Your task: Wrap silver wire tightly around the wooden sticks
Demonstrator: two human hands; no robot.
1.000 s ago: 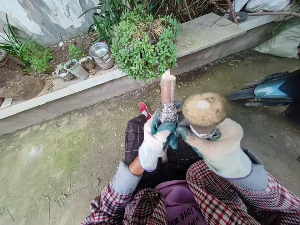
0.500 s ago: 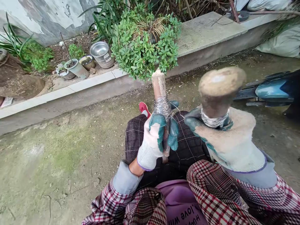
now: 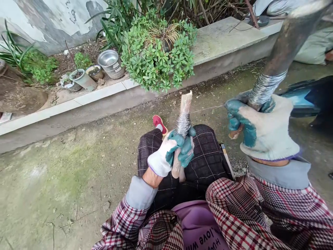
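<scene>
My left hand (image 3: 170, 152), in a white glove with green fingers, is closed round a short wooden stick (image 3: 185, 104) held upright over my lap. A coil of thin silver wire (image 3: 182, 124) is wound on it just above my fingers. My right hand (image 3: 261, 126), gloved the same way, is closed round a second, thicker stick (image 3: 290, 38) that slants up to the top right. Another wire coil (image 3: 265, 88) sits on that stick above my hand. One taut strand of wire (image 3: 208, 108) runs between the two sticks.
I sit on mossy concrete ground (image 3: 65, 166), a red shoe (image 3: 160, 123) showing past my knee. A raised concrete kerb (image 3: 104, 92) holds a leafy shrub (image 3: 158, 55), a metal bowl (image 3: 110, 60) and small pots (image 3: 83, 78). A blue scooter (image 3: 309, 100) stands at right.
My right hand has swung up and to the right with its stick, pulling away from the left. A strand of wire now stretches between the sticks. The left stick has tilted slightly and dropped lower.
</scene>
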